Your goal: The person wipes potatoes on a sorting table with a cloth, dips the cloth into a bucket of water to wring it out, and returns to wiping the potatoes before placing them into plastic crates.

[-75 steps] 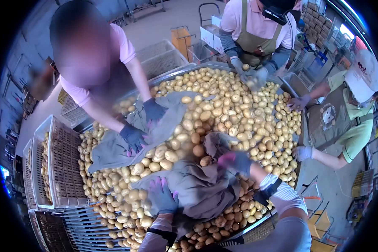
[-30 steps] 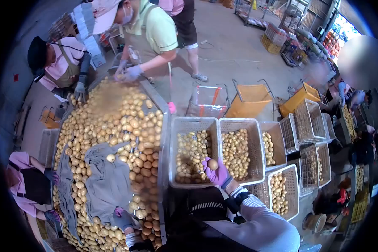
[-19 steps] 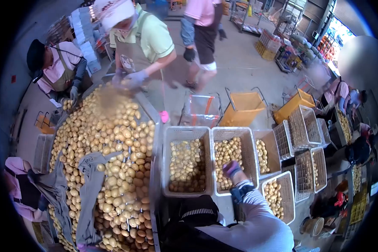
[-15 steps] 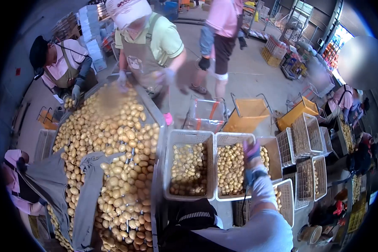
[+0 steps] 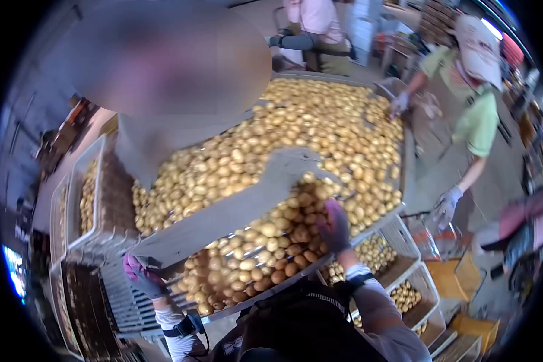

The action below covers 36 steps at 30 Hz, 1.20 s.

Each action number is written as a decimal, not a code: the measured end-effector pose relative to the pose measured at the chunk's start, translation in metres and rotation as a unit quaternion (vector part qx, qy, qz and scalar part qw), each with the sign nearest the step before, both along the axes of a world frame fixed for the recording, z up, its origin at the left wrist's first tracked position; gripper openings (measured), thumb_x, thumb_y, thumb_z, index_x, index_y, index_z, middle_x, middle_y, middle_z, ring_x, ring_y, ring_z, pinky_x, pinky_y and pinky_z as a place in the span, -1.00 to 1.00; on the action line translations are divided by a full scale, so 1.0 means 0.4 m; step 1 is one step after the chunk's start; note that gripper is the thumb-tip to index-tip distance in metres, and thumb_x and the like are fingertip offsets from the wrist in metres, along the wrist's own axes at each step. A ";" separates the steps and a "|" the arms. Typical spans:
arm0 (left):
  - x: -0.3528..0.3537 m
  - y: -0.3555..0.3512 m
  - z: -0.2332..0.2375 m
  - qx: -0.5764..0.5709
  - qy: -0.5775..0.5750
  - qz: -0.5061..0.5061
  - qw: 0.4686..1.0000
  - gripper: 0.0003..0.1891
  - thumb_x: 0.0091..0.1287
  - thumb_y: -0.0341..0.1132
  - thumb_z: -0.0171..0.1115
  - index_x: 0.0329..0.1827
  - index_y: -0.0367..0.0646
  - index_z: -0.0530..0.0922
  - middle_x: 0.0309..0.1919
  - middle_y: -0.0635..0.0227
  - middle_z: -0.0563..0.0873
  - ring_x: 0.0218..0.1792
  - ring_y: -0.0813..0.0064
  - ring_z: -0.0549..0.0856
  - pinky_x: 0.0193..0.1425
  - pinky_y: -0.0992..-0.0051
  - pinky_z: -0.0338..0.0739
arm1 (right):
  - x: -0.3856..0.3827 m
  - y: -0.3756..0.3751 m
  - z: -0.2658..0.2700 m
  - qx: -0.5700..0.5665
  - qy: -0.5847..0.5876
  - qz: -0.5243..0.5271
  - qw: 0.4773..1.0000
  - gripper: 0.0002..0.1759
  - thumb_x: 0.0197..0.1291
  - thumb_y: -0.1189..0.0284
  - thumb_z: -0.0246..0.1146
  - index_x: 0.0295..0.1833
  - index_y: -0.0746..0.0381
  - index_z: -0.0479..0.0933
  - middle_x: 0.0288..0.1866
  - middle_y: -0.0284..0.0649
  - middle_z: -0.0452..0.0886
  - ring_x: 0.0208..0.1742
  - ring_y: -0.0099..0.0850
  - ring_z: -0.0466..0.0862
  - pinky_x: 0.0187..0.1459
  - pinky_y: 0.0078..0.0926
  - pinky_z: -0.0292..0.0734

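Grey cloth [image 5: 223, 217] stretches in a long band over the heaped potatoes [image 5: 247, 263], from your left hand towards the middle of the table [image 5: 377, 222]. Farthest left, pale lattice crates [image 5: 111, 199] with potatoes in them stand beside it, and nearer you is a row of metal bars [image 5: 127, 301]. Next comes your left hand [image 5: 143, 279], at the near-left corner, its fingers curled around the cloth's end. Above it, a second grey fabric [image 5: 142, 148] hangs below a blurred patch; you cannot tell from this view who holds it. The step in hand looks like drawing the cloth along the heap by that one end. Its other end lies loose on the potatoes, with no hand on it. As a judgement, the next move calls for a firm left grip and a low, even pull, so that potatoes are not dragged over the edge.

Your right hand [image 5: 333, 229] is over darker potatoes by the near edge, apart from the cloth; blur hides whether its fingers close on anything. Below it, more crates [image 5: 407, 238] hold potatoes beside the table. Beyond the far edge is a person in pink [image 5: 314, 24]; farther right, a gloved co-worker in green [image 5: 479, 123] stands at the table, and orange carts [image 5: 458, 274] are on the floor.
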State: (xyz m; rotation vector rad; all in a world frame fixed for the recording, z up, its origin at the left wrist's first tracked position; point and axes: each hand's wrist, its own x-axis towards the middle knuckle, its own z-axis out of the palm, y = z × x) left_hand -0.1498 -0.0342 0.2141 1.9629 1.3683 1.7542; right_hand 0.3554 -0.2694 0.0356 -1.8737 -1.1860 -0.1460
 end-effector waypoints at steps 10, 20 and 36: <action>-0.327 -0.104 -0.031 0.001 0.110 0.196 0.974 -0.50 0.62 0.02 -0.03 0.23 -0.23 0.60 0.19 0.06 0.68 0.18 0.12 0.67 0.29 0.23 0.55 | -0.193 0.473 0.063 -0.078 -0.193 0.203 0.957 -0.39 0.31 0.14 0.30 0.47 -0.01 0.50 0.25 -0.18 0.60 0.37 -0.04 0.54 0.51 0.38 0.22; -0.147 0.109 0.112 0.016 -0.116 0.041 0.992 -0.58 0.69 -0.13 0.12 0.24 -0.39 0.62 0.14 0.15 0.74 0.15 0.34 0.69 0.38 0.31 0.52 | 0.117 0.547 0.387 0.044 -0.110 0.047 0.992 -0.59 0.60 0.23 0.01 0.18 0.19 0.69 0.12 -0.04 0.78 0.13 -0.02 0.78 0.19 -0.18 0.66; 0.349 -0.039 -0.154 -0.279 0.268 -0.427 0.818 -0.54 0.48 -0.19 0.32 0.41 -0.09 0.64 0.29 0.06 0.72 0.36 -0.03 0.64 0.51 0.17 0.50 | 0.079 -0.077 0.178 -0.251 0.033 0.123 0.960 -0.56 0.34 0.27 0.25 0.26 0.19 0.67 0.34 -0.01 0.66 0.40 0.07 0.59 0.48 -0.02 0.46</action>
